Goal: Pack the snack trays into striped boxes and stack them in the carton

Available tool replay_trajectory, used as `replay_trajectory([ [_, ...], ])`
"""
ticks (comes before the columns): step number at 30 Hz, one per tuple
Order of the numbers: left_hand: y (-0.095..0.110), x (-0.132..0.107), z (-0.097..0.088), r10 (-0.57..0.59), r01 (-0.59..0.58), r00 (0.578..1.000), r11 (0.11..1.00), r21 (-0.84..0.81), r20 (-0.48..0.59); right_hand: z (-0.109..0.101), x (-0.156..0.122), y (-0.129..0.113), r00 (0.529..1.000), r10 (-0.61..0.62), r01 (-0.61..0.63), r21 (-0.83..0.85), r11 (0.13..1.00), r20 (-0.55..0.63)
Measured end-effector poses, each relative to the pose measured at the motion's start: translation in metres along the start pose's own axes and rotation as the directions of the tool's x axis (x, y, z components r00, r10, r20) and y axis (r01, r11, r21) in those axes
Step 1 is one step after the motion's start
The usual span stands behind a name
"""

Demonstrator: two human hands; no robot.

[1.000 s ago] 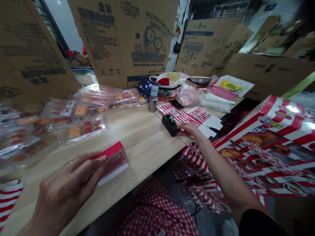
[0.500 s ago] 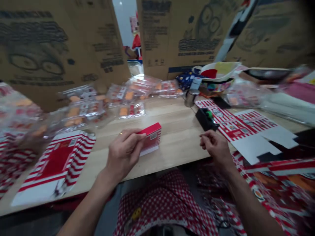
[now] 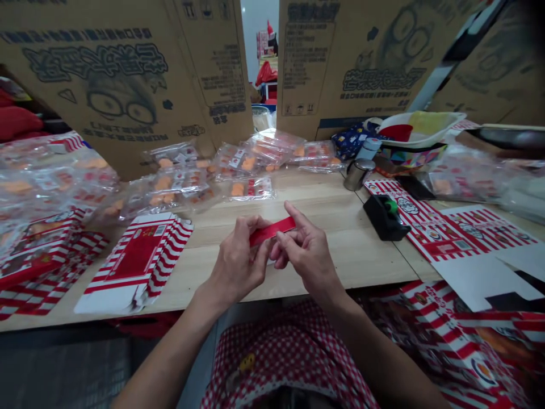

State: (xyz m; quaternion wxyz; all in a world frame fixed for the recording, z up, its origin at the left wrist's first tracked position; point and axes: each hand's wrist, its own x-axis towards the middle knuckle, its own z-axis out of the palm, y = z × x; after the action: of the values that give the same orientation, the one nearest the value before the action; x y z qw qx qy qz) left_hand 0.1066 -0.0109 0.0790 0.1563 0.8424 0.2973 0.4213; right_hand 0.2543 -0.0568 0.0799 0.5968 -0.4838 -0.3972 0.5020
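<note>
A small red carton (image 3: 272, 231) is held above the front of the table (image 3: 340, 255), its narrow red face turned up. My left hand (image 3: 238, 261) grips its left end, thumb in front and fingers behind. At the right end is my right hand (image 3: 313, 253), with the thumb pressed to the front and the index finger stretched along the end. The other right fingers curl beneath, and the carton's lower part is mostly hidden by both hands. To the right of my hands stands a black tape dispenser (image 3: 385, 218) with a green roll.
Flattened red-striped cartons (image 3: 136, 255) are stacked at left, near filled boxes (image 3: 46, 244). Clear packs of toy pieces (image 3: 251, 188) line the back. A metal bottle (image 3: 359, 173) and unfolded printed card sheets (image 3: 464, 238) lie to the right. Large cardboard boxes (image 3: 204, 68) wall the rear.
My right hand has moved left from beside the tape dispenser to the carton's right end. The carton has turned so its narrow face shows. The whole view has shifted left.
</note>
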Motion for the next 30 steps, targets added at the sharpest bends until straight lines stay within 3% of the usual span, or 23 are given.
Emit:
replay_trajectory([
  [5, -0.001, 0.006, -0.008, 0.145, -0.148, 0.985, 0.989, 0.024, 0.088, 0.003, 0.005, 0.005, 0.999, -0.040, 0.041, -0.037, 0.998, 0.010],
  [7, -0.003, 0.008, -0.010, 0.150, -0.150, 0.984, 0.989, -0.009, 0.100, 0.003, 0.006, 0.007, 0.997, -0.074, 0.075, -0.044, 0.996, 0.021],
  [11, -0.011, 0.009, -0.013, 0.088, -0.081, 0.991, 0.994, -0.074, 0.098, 0.004, 0.010, 0.013, 0.998, -0.061, 0.063, -0.104, 0.993, 0.022],
  [14, -0.016, 0.010, -0.016, 0.063, -0.056, 0.995, 0.994, -0.092, 0.081, 0.009, 0.016, 0.016, 0.997, -0.072, 0.072, -0.243, 0.967, 0.009],
  [17, -0.024, 0.012, -0.022, 0.011, -0.006, 0.999, 0.994, -0.105, 0.049, 0.020, 0.023, 0.020, 0.981, -0.195, 0.175, -0.466, 0.867, 0.007],
  [19, -0.038, 0.008, -0.027, -0.104, 0.100, 0.994, 0.989, -0.107, -0.031, 0.024, 0.031, 0.025, 0.966, -0.250, 0.250, -0.527, 0.813, 0.072],
  [21, -0.063, -0.006, -0.034, -0.326, 0.303, 0.931, 0.941, -0.150, -0.163, 0.019, 0.047, 0.033, 0.961, -0.239, 0.277, -0.476, 0.835, 0.139],
  [23, -0.098, -0.032, -0.042, -0.586, 0.539, 0.767, 0.810, -0.233, -0.262, 0.005, 0.072, 0.044, 0.972, -0.187, 0.231, -0.450, 0.863, 0.141],
  [25, -0.133, -0.065, -0.048, -0.750, 0.723, 0.601, 0.657, -0.213, -0.276, -0.012, 0.108, 0.055, 0.987, -0.118, 0.159, -0.641, 0.751, 0.106],
  [26, -0.147, -0.080, -0.050, -0.787, 0.786, 0.567, 0.605, -0.126, -0.246, -0.019, 0.127, 0.060, 0.992, -0.081, 0.129, -0.784, 0.608, 0.100],
  [27, -0.157, -0.092, -0.051, -0.794, 0.816, 0.563, 0.578, 0.001, -0.228, -0.024, 0.148, 0.066, 0.993, -0.048, 0.114, -0.888, 0.446, 0.103],
  [28, -0.163, -0.100, -0.051, -0.773, 0.807, 0.590, 0.578, 0.123, -0.232, -0.026, 0.168, 0.071, 0.993, -0.019, 0.120, -0.940, 0.321, 0.120],
  [30, -0.162, -0.099, -0.047, -0.681, 0.712, 0.699, 0.633, 0.302, -0.219, -0.018, 0.205, 0.082, 0.983, 0.027, 0.175, -0.964, 0.201, 0.184],
])
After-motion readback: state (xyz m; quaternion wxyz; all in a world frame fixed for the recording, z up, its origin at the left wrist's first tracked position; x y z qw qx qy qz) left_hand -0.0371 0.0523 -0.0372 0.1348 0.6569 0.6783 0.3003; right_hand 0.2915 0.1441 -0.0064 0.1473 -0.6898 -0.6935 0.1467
